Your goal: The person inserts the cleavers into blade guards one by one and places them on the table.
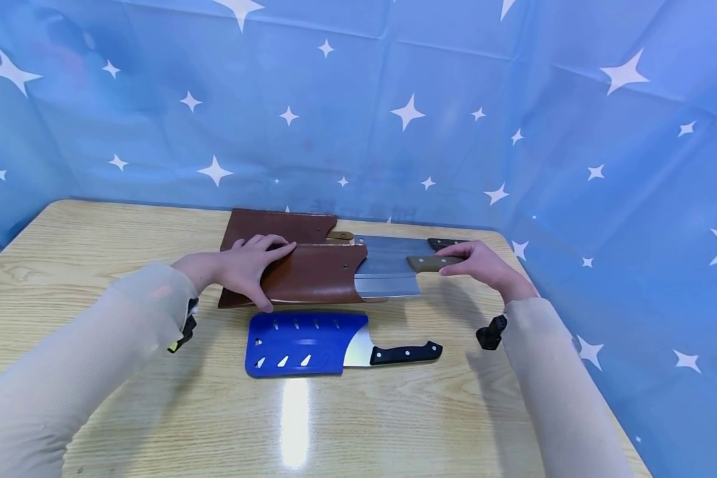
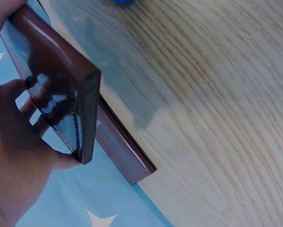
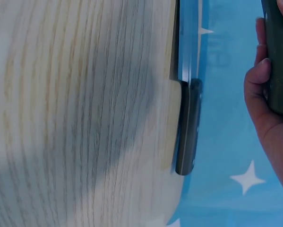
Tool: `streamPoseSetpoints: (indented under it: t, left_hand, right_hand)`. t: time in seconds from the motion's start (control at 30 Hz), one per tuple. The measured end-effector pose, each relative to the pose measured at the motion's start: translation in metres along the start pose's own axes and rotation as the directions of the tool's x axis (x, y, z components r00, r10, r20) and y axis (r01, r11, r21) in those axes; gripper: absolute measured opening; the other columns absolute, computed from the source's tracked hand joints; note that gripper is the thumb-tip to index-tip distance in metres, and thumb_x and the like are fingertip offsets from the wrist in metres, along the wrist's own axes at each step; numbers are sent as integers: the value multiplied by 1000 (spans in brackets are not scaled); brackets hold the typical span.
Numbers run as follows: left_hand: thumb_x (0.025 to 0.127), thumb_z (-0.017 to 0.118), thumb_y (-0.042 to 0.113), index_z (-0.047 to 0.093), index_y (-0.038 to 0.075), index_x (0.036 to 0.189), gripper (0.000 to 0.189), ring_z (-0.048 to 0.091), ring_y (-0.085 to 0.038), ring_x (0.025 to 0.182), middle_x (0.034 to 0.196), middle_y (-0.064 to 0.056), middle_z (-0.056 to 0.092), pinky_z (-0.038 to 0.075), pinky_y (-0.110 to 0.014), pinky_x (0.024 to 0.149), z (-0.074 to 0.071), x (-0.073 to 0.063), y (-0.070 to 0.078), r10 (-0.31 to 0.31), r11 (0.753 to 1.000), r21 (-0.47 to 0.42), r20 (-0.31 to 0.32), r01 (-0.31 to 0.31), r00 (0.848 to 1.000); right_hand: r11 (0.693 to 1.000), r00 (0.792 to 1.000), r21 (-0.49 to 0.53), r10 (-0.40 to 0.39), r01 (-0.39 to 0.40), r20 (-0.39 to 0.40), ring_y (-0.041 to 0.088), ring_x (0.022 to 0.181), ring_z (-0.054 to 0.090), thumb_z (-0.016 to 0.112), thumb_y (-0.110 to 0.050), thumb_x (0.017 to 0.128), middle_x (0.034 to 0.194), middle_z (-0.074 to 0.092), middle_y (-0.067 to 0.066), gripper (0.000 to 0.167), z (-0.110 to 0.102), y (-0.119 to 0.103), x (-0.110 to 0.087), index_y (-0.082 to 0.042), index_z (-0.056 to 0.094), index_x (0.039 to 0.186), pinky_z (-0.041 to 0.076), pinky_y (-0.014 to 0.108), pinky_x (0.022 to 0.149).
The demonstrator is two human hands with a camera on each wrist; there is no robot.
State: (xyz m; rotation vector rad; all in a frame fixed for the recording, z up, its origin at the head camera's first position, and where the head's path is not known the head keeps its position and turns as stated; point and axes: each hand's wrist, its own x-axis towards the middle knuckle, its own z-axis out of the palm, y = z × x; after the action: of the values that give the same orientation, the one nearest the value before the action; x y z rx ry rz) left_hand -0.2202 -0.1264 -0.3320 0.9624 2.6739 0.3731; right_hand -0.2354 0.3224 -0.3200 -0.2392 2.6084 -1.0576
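Observation:
My left hand (image 1: pixel 247 265) grips a brown leather knife sheath (image 1: pixel 317 272) across its closed end, holding it raised over the table in the left wrist view. Out of the sheath's mouth comes the shiny blade of a cleaver (image 1: pixel 388 285), its front part hidden inside. My right hand (image 1: pixel 478 265) holds this cleaver by its brown wooden handle (image 1: pixel 427 263), which looks dark in the right wrist view. Behind and below lies a second brown sheath (image 1: pixel 281 226) with a snap strap (image 1: pixel 340 236). Another cleaver's dark handle (image 3: pixel 189 130) rests near the table's back edge.
In front lies a third cleaver with a black handle (image 1: pixel 406 354), its blade mostly inside a blue plastic guard (image 1: pixel 305 345). The wooden table (image 1: pixel 227 425) ends at a blue star-patterned curtain (image 1: pixel 346 133) behind and to the right.

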Motion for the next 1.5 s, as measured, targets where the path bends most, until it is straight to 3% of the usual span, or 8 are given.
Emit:
streamPoseSetpoints:
  t: [0.3, 0.63, 0.9, 1.5]
  left_hand:
    - [63, 79, 47, 16, 10, 151, 114, 18, -39, 137, 150, -16, 19, 16, -70, 102, -2, 1, 0, -5, 1000, 8, 7, 5, 1000]
    - [64, 79, 48, 17, 11, 151, 113, 19, -38, 137, 151, -15, 18, 15, -70, 103, -5, 5, 7, 4, 1000, 23, -2, -4, 1000]
    - [63, 79, 49, 15, 13, 151, 115, 18, -38, 137, 151, -14, 18, 15, -69, 103, -4, 10, 11, 11, 1000, 18, -20, -11, 1000]
    - [62, 79, 50, 16, 12, 151, 115, 19, -37, 136, 150, -15, 21, 14, -69, 103, 0, 15, 12, 26, 999, 27, -50, -24, 998]
  right_hand:
    - [999, 1000, 29, -16, 16, 12, 16, 87, 57, 73, -25, 80, 123, 57, 15, 48, 7, -9, 10, -8, 61, 124, 48, 40, 82]
    - [999, 999, 23, -33, 32, 20, 15, 99, 55, 72, -26, 82, 133, 52, 14, 49, 13, -17, 14, -8, 60, 125, 43, 47, 92]
    - [998, 999, 51, -41, 41, -14, 19, 88, 57, 72, -22, 81, 115, 60, 13, 43, 20, -22, 20, -8, 62, 121, 47, 46, 84]
    - [994, 998, 84, -60, 62, -36, 15, 86, 57, 73, -19, 81, 118, 59, 13, 45, 33, -27, 24, -5, 62, 122, 48, 42, 82]
